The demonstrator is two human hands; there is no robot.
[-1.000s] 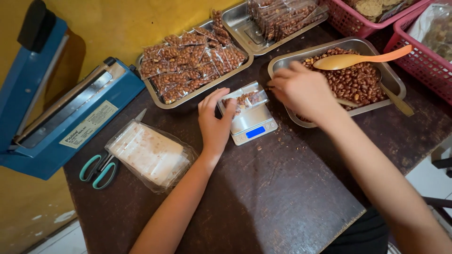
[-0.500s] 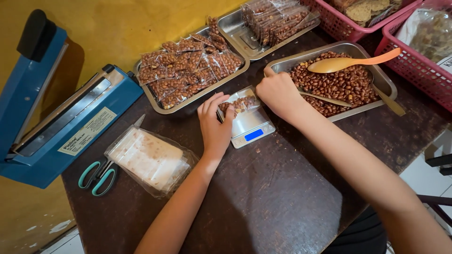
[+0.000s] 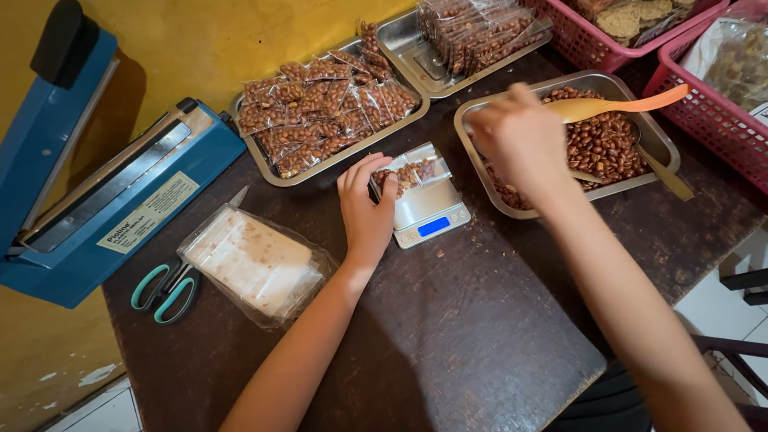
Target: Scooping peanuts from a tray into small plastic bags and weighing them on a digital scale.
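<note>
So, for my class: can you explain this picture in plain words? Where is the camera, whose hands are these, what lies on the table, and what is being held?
There is no machine at work here: a person uses two bare hands, and the camera sits on that person's head, looking down. The left hand steadies a small clear bag of peanuts resting on a little digital scale. The right hand is over a metal tray of loose peanuts, where an orange-handled spoon lies; whether the fingers hold anything, I cannot tell. On the dark table are also a tray of filled bags, a second such tray behind it, a blue heat sealer, scissors with teal handles, a stack of empty clear bags, and red baskets at the right.
</note>
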